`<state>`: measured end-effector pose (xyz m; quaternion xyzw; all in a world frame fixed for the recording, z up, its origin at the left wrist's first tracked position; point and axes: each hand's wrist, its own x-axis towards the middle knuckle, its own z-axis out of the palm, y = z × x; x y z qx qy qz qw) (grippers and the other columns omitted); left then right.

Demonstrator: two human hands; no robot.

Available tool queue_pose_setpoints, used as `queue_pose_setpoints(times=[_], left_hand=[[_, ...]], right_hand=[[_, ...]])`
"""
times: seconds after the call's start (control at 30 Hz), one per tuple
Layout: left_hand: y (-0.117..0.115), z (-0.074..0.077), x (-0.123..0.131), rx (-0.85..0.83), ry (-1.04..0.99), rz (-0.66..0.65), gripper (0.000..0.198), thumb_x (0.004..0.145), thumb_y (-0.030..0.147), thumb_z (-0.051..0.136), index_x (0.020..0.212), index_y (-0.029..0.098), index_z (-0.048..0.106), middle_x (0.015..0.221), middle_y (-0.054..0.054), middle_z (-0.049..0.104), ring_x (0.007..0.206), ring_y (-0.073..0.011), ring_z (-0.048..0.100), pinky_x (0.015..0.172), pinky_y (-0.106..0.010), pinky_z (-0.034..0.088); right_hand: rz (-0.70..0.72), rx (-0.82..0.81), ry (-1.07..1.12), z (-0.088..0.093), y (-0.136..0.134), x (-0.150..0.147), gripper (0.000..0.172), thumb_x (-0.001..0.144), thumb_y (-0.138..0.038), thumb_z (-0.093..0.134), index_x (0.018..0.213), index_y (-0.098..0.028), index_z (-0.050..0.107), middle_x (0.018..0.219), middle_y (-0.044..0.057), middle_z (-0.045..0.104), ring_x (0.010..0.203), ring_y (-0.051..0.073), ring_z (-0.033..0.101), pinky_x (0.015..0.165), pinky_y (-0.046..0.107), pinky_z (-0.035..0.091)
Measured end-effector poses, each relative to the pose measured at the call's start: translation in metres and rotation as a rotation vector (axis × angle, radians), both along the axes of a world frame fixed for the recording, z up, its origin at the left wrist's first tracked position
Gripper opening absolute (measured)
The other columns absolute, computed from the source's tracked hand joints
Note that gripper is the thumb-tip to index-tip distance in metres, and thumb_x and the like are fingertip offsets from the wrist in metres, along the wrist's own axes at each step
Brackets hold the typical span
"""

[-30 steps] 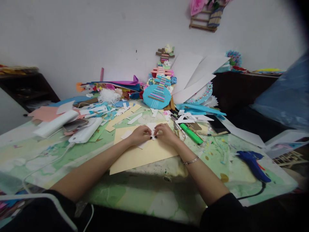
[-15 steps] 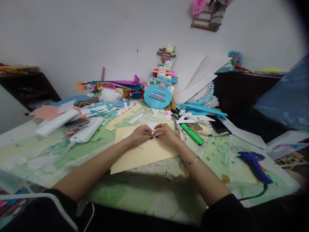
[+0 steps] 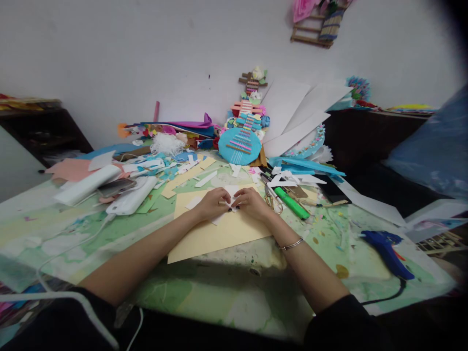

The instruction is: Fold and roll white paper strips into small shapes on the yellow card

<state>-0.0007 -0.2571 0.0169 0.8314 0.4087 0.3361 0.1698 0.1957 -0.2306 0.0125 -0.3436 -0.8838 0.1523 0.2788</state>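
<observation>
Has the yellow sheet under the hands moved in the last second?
No, not visibly: the yellow sheet keeps its place against the yellow strip on the table; only the whole view has shifted slightly.

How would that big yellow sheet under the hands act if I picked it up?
The yellow sheet looks thin, so it's probably light. It lies flat with straight edges, so it may be a bit stiff. The white paper on it might slide off.
</observation>
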Motion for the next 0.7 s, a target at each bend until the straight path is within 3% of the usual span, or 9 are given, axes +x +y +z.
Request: queue_pose_setpoints(times=[0.07, 0.13, 0.33, 0.7], left_hand=[[-0.008, 0.004, -0.001, 0.146, 0.063, -0.054, 0.002, 0.071, 0.016, 0.062, 0.073, 0.018, 0.063, 0.088, -0.005, 0.061, 0.089, -0.0177, 0.055, 0.082, -0.031, 0.044], [-0.014, 0.006, -0.002, 0.210, 0.107, -0.129, 0.009, 0.076, 0.017, 0.057, 0.077, 0.020, 0.066, 0.089, -0.006, 0.060, 0.089, -0.0176, 0.054, 0.082, -0.031, 0.044], [-0.018, 0.004, -0.005, 0.229, 0.177, -0.212, 0.020, 0.084, 0.021, 0.050, 0.092, 0.021, 0.069, 0.089, -0.008, 0.062, 0.088, -0.0177, 0.054, 0.078, -0.030, 0.045], [-0.021, 0.010, -0.007, 0.254, 0.309, -0.206, 0.024, 0.083, 0.020, 0.049, 0.096, 0.023, 0.069, 0.093, -0.007, 0.063, 0.088, -0.0175, 0.056, 0.080, -0.029, 0.045]], right_hand=[[-0.001, -0.003, -0.003, 0.003, -0.002, -0.001, 0.025, 0.070, -0.004, 0.064, 0.077, -0.026, 0.075, 0.096, 0.005, 0.064, 0.092, 0.019, 0.055, 0.089, 0.035, 0.036], [0.007, -0.007, -0.003, 0.007, -0.004, -0.001, 0.026, 0.069, -0.003, 0.063, 0.077, -0.026, 0.075, 0.094, 0.004, 0.065, 0.090, 0.018, 0.057, 0.089, 0.034, 0.036], [0.010, -0.016, 0.018, 0.009, -0.005, -0.001, 0.025, 0.068, -0.003, 0.064, 0.075, -0.025, 0.075, 0.091, 0.003, 0.066, 0.087, 0.016, 0.058, 0.086, 0.031, 0.038], [0.015, -0.038, 0.063, 0.007, -0.003, 0.000, 0.022, 0.067, -0.004, 0.065, 0.076, -0.021, 0.074, 0.090, 0.004, 0.067, 0.086, 0.016, 0.059, 0.084, 0.030, 0.040]])
